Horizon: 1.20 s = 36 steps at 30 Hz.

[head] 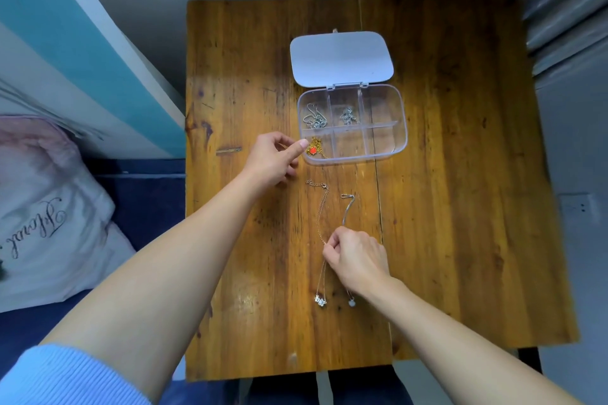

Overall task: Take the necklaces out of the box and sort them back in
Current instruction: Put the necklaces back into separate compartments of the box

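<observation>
Clear six-cell box [403, 141], lid [342, 57] open flat toward the table's [460, 207] far edge. Gold necklace [314, 148] with a red pendant sits in the near-left cell. Rose-gold necklace [324, 207] and silver necklace [345, 210] lie parallel, long axes near–far, pendants toward the near edge. Right hand [358, 261] pinches the rose-gold necklace mid-chain. Left hand [271, 158] has curled fingers, thumb at the box's near-left corner; grip unclear. Bare wood along the right edge.

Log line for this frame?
box open; left hand at gold necklace in box; right hand pinches chain on table; two silver necklaces boxed
</observation>
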Available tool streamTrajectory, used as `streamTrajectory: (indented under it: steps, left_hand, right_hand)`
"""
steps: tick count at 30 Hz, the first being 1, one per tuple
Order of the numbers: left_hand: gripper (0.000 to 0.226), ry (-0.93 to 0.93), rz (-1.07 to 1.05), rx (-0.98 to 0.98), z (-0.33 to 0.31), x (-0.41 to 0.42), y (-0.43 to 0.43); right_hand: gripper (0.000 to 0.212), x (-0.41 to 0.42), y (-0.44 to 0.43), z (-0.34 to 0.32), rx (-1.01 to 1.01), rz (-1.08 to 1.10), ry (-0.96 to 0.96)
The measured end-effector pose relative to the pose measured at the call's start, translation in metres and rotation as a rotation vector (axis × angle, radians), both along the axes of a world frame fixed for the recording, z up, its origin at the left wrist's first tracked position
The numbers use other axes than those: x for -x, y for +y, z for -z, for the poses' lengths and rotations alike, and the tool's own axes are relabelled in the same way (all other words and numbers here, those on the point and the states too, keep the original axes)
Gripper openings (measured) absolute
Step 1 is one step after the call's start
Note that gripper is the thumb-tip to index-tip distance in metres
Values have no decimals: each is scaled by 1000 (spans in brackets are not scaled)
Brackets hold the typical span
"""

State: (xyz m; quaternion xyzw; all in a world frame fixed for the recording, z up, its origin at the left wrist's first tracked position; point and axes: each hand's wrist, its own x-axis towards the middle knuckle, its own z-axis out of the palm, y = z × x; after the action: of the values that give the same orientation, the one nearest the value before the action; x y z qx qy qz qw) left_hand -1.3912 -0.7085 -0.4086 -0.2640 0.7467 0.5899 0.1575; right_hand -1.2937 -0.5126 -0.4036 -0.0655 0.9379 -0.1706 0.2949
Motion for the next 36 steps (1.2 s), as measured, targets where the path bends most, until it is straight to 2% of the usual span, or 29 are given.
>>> streamTrajectory:
  steps: [6,10,16,24,36]
  left_hand:
    - [35,10,-5,2,-1,-1,1]
    - [31,9,-4,10,-2,-1,3]
    - [27,56,35,92,-2,-5,11]
    - [29,54,44,87,0,-5,10]
    - [28,48,57,102,0,-7,9]
  right_hand:
    - [18,28,16,-34,361,320,24]
    - [22,61,15,-73,650,517,-39]
    - [13,111,19,-133,849,462,59]
    - [12,147,24,-152,878,401,102]
    - [8,160,20,-78,667,498,-44]
